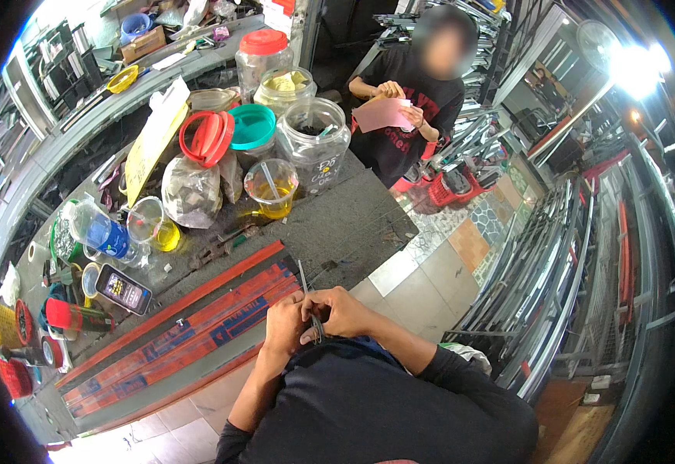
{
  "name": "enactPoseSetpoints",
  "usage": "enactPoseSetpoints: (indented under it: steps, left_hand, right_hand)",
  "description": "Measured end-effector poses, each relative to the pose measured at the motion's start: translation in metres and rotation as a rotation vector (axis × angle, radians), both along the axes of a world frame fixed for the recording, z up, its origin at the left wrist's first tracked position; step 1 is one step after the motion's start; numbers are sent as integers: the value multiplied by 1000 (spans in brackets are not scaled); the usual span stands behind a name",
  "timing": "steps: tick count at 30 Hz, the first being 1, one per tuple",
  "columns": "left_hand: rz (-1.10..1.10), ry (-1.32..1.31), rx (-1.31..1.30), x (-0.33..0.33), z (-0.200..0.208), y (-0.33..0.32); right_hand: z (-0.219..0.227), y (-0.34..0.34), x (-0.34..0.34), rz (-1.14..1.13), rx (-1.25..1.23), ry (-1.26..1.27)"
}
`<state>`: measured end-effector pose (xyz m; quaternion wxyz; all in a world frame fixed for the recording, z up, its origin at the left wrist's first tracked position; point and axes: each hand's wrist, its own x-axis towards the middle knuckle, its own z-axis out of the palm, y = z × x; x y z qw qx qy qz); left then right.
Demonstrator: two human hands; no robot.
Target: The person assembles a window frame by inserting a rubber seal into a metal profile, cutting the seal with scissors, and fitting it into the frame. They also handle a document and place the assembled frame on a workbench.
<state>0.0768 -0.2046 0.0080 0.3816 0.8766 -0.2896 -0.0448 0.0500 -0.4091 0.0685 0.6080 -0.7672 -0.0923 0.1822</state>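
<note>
Close in front of my body, my left hand (pixel 284 323) and my right hand (pixel 339 311) are brought together, both with curled fingers. A thin pale strip (pixel 303 277) sticks up from between them. Below the right fingers shows a small greyish looped or bundled piece (pixel 318 330); its kind is too small to tell, and the fingers hide most of it. Left of the hands, long red and blue bars (pixel 190 334) lie along the near edge of the dark workbench (pixel 345 232).
On the bench stand a clear jar of dark bits (pixel 312 147), cups of yellow liquid (pixel 274 189), a water bottle (pixel 104 232) and a phone (pixel 123 289). Across the bench a person (pixel 411 116) holds pink paper (pixel 381 114). Metal profiles (pixel 535 271) fill racks at the right.
</note>
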Motion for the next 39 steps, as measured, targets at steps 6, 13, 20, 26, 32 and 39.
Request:
enactPoseSetpoints:
  steps: [6,13,20,26,32,39]
  left_hand:
    - [-26,-4,69,-6,9,-1]
    - [65,68,56,-1,2,-3]
    - [81,20,19,-4,13,0]
    - [167,2,-81,-11,26,-5]
    - [189,-7,-75,-13,34,-9]
    - [274,44,-106,-14,37,-10]
  right_hand:
    - [-17,18,-10,-473,178,-72]
    - [-28,15,-9,-248,237,27]
    - [-10,2,-5,-139,292,201]
    - [-21,-58,76,-842,64,-336]
    - [-86,-116,223,-897,-146,-396]
    - [-105,-111,261,-589,122,20]
